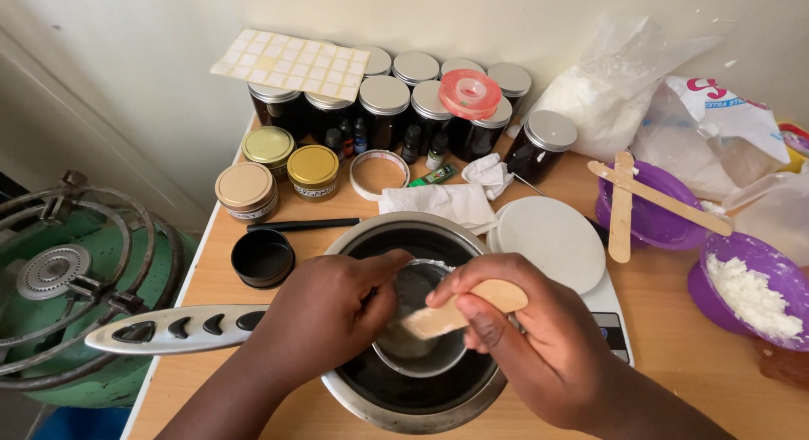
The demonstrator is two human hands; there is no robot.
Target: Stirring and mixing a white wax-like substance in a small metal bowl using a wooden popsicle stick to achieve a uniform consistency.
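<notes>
Right hand grips wooden stick over small cup; left hand apparently steadies it, inside steel pot.

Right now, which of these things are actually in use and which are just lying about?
In use:
left hand
right hand
wooden stirring stick
small glass bowl
steel saucepan

Lying about:
dark lidded jars
gold-lidded tins
sheet of blank labels
purple bowl of white flakes
green gas burner
</notes>
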